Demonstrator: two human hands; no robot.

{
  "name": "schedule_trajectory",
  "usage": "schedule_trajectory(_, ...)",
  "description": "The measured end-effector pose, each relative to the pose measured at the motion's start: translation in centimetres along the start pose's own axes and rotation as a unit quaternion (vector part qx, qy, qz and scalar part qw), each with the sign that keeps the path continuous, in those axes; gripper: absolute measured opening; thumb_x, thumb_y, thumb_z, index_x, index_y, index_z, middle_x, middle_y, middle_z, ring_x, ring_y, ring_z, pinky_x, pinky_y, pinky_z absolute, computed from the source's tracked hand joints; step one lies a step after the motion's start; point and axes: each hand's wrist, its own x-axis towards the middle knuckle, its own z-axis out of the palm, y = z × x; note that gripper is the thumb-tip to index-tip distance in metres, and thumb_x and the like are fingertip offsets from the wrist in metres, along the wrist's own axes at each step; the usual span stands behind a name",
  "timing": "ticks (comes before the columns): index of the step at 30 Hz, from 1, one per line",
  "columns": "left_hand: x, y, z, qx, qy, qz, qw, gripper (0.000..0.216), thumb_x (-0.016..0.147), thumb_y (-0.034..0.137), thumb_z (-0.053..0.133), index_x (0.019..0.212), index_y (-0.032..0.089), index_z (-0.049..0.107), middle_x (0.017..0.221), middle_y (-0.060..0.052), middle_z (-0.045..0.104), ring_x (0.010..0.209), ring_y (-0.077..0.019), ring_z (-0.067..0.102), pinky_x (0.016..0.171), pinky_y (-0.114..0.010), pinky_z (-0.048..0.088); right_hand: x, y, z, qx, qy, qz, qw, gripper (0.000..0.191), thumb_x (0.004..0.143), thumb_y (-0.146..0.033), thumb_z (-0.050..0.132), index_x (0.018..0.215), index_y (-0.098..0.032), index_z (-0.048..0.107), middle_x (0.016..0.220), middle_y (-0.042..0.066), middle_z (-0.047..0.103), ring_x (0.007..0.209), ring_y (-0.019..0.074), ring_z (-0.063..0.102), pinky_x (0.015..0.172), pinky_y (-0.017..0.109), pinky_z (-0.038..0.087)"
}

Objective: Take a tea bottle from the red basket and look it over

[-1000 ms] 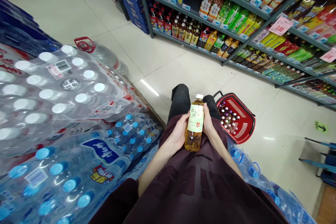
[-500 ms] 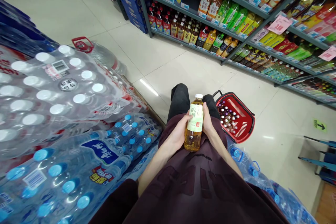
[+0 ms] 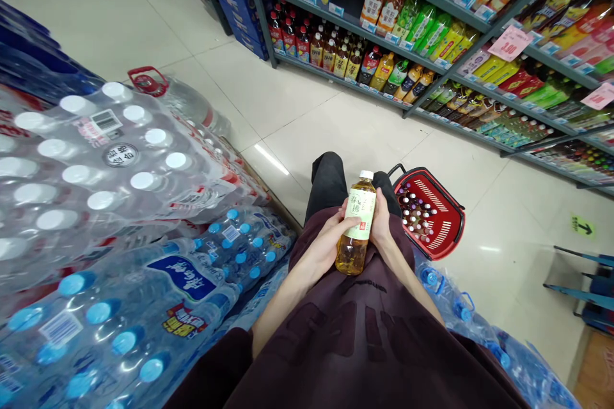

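In front of my lap I hold a clear bottle of amber tea (image 3: 359, 204) with a white cap and a pale green label. It leans slightly, cap end away from me. My left hand (image 3: 333, 236) grips its left side, the thumb lying across the label. Round the right side is my right hand (image 3: 380, 220), closed against the bottle; most of its fingers are hidden behind it. A red shopping basket (image 3: 446, 211) stands on the floor to the right of my knees, with several small capped bottles (image 3: 416, 214) in it.
Stacked shrink-wrapped water packs, white-capped (image 3: 96, 147) and blue-capped (image 3: 125, 313), rise close on my left. A large water jug (image 3: 192, 99) stands behind them. Drink shelves (image 3: 336, 73) cross the far side. Wrapped blue-handled jugs (image 3: 480, 326) lie at right, near a folded blue frame (image 3: 588, 294).
The bottle has tilted a little, its cap shifting right. My left thumb has slid lower across the label. Both hands still hold the bottle.
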Motion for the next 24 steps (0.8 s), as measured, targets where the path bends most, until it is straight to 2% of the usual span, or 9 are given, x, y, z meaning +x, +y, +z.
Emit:
schedule_trajectory(4,0.1,0.0,0.0,0.031,0.004,0.040,0.999,0.048,0.067,0.028,0.090,0.110,0.015,0.074,0.111,-0.009,0.080,0.100,-0.0250,0.074,0.090,-0.033,0.054,-0.2,-0.3,-0.2,0.005,0.009,-0.022,1.000,0.054,0.086,-0.071,0.051,0.093,-0.020,0.070,0.087,0.010,0.079,0.096,0.0318,0.078,0.079,0.045,0.067)
schedule_trajectory(9,0.2,0.1,-0.4,0.073,0.001,0.085,0.994,0.048,0.073,0.035,0.081,0.115,0.015,0.072,0.120,-0.009,0.079,0.105,-0.0263,0.073,0.087,-0.032,0.054,-0.5,-0.5,-0.2,0.002,-0.005,-0.063,0.998,0.046,0.080,-0.059,0.066,0.105,-0.021,0.069,0.101,0.011,0.081,0.102,0.0336,0.077,0.091,0.052,0.064)
schedule_trajectory(13,0.2,0.0,-0.6,0.078,0.000,0.081,0.994,0.055,0.073,0.036,0.079,0.123,0.015,0.070,0.122,-0.009,0.079,0.107,-0.0283,0.073,0.088,-0.033,0.054,-0.2,0.0,-0.8,-0.009,0.006,-0.088,0.996,0.050,0.076,-0.057,0.074,0.111,-0.022,0.067,0.105,0.009,0.081,0.102,0.0313,0.077,0.092,0.048,0.064)
schedule_trajectory(16,0.1,-0.1,-0.5,0.035,-0.016,0.036,0.999,0.056,0.072,0.039,0.079,0.122,0.015,0.071,0.112,-0.010,0.081,0.101,-0.0289,0.075,0.085,-0.033,0.057,-0.3,0.1,-1.2,-0.029,0.010,-0.088,0.996,0.058,0.074,-0.060,0.077,0.117,-0.023,0.067,0.097,0.005,0.080,0.086,0.0255,0.077,0.078,0.038,0.065)
schedule_trajectory(18,-0.2,0.0,-0.4,-0.011,-0.049,-0.024,0.998,0.055,0.075,0.047,0.075,0.117,0.012,0.073,0.100,-0.014,0.082,0.093,-0.0306,0.077,0.081,-0.036,0.060,-0.8,-0.2,-1.2,-0.045,-0.016,-0.043,0.998,0.064,0.074,-0.066,0.075,0.119,-0.021,0.067,0.077,0.001,0.077,0.065,0.0214,0.074,0.060,0.031,0.062)
schedule_trajectory(21,-0.5,0.2,-0.1,-0.068,-0.090,-0.079,0.990,0.058,0.084,0.059,0.062,0.112,0.008,0.074,0.085,-0.017,0.081,0.080,-0.0314,0.078,0.072,-0.038,0.062,-1.8,-0.7,-0.9,-0.072,-0.072,0.054,0.993,0.076,0.076,-0.077,0.068,0.120,-0.015,0.068,0.043,-0.007,0.054,0.038,0.0175,0.058,0.038,0.026,0.048)
schedule_trajectory(22,-0.6,0.3,-0.1,-0.079,-0.098,-0.085,0.988,0.061,0.088,0.061,0.057,0.111,0.008,0.075,0.082,-0.017,0.080,0.076,-0.0310,0.078,0.069,-0.037,0.062,-2.0,-0.8,-0.8,-0.083,-0.084,0.071,0.990,0.079,0.076,-0.079,0.066,0.119,-0.013,0.068,0.038,-0.009,0.048,0.033,0.0168,0.054,0.034,0.024,0.044)
schedule_trajectory(24,-0.6,0.4,-0.1,-0.090,-0.106,-0.091,0.986,0.066,0.094,0.065,0.049,0.109,0.008,0.076,0.078,-0.017,0.079,0.071,-0.0299,0.077,0.065,-0.037,0.063,-2.4,-0.9,-0.5,-0.106,-0.096,0.080,0.987,0.083,0.074,-0.081,0.066,0.119,-0.012,0.068,0.035,-0.010,0.045,0.028,0.0156,0.050,0.030,0.023,0.040)
